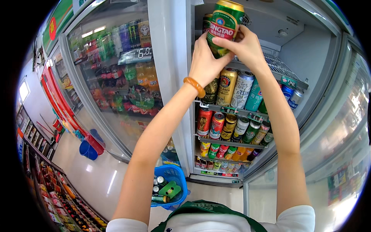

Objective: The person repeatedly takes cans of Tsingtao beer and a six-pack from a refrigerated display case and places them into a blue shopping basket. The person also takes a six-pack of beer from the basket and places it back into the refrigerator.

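Green can (225, 24), gripped by left hand (205, 56) and right hand (247, 47), seemingly for steadiness, tilts near left edge of wire shelf (285, 69).

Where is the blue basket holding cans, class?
In the head view, the blue basket is low, just left of centre, right of the left arm and near the foot of the white fridge pillar.

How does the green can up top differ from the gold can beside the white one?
The green can is held by the left hand and right hand; the gold can stands on a shelf.
The green can has a red band; the gold can, a rounded emblem.
Both are cylindrical drink cans.
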Available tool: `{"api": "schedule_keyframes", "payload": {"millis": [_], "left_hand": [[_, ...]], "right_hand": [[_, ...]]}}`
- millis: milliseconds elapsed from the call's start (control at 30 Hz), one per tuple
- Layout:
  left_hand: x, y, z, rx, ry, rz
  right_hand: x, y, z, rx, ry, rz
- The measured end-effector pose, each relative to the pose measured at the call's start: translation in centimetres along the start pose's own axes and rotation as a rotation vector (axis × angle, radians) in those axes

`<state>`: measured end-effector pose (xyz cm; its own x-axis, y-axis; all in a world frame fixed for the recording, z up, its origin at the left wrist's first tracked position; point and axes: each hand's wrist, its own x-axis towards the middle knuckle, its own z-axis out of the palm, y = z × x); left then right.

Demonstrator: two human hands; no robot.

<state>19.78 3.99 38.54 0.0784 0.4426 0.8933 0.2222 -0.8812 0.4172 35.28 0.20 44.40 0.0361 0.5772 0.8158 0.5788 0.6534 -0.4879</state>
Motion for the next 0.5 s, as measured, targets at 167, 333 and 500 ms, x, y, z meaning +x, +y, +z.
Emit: {"api": "schedule_keyframes", "payload": {"millis": [167, 333, 500], "left_hand": [[0.6, -4.4, 3.6, 0.141, 0.023, -0.013], [-0.7, -6.1, 3.7, 0.129, -0.062, -0.054], [-1.8, -7.2, 2.6, 0.166, -0.084, 0.005]], "right_hand": [[5.1, 4.4, 1.7, -0.17, 0.018, 0.036], [6.1, 9.2, 5.4, -0.085, -0.053, 0.147], [5.8, 10.4, 6.5, 0.014, -0.035, 0.228]]}}
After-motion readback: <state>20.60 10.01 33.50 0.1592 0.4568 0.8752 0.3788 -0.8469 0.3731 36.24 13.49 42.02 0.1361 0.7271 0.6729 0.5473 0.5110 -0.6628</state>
